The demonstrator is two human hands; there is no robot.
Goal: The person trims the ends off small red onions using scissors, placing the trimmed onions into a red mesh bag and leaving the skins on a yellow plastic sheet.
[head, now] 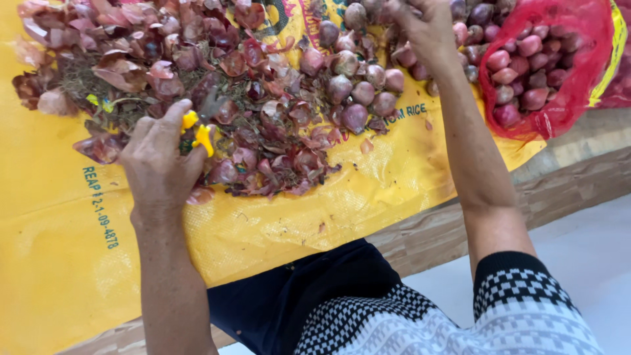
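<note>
**Shallots, peels and a yellow-handled tool on a yellow sack**

Down on the yellow woven sack (368, 197), the left hand (161, 161) rests at the near edge of a heap of purple-red onion skins (164, 59). Its fingers are curled together around a small tool with a yellow handle (200, 131); the thumb lies along the top, and a greyish blade seems to point into the skins, though its shape is blurred. The right hand (424, 26) reaches far across the sack to the top edge of the view. Its fingers are bent down among the shallots there, and whether they pinch one I cannot tell, since the fingertips are cut off by the frame.

Between the two hands lies a loose cluster of peeled shallots (358, 92), touching the right side of the skin heap. Just right of the reaching forearm sits a red mesh bag (578, 79), open towards the hand and filled with unpeeled shallots. Under the sack runs a wooden board floor (578, 171). At the bottom edge shows the person's black-and-white patterned sleeve (526, 296).
</note>
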